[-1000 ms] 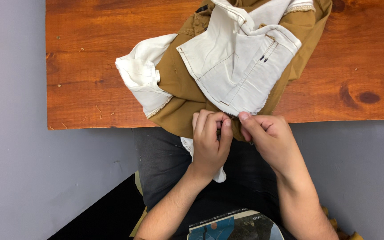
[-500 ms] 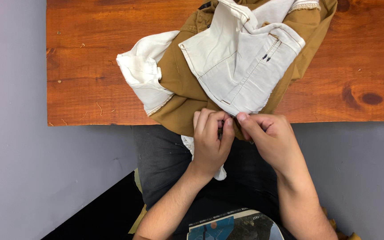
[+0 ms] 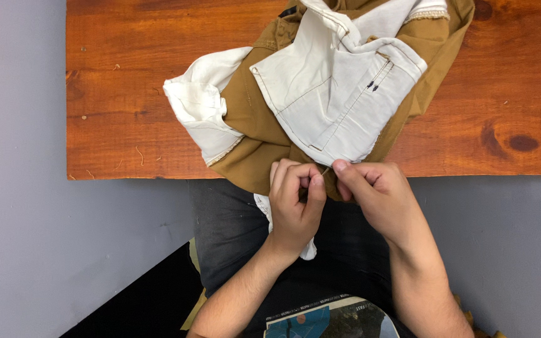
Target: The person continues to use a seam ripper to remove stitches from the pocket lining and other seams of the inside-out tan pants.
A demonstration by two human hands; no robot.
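Note:
A tan garment, turned inside out with white pocket linings showing, lies bunched on a reddish wooden table and hangs over its near edge. My left hand is curled and pinches the garment's lower edge just below the table edge. My right hand pinches the same edge right beside it, thumb and forefinger together. A thin thread or needle seems to run between the two hands; it is too small to tell. A strip of white lining hangs down by my left hand.
The table's near edge runs across the middle of the view. Below it lie a grey floor and my lap in dark trousers. Small thread scraps lie on the table's left part.
Both hands stay at the garment's lower edge. The fingertips have shifted slightly, and my right thumb and forefinger have drawn closer to my left hand.

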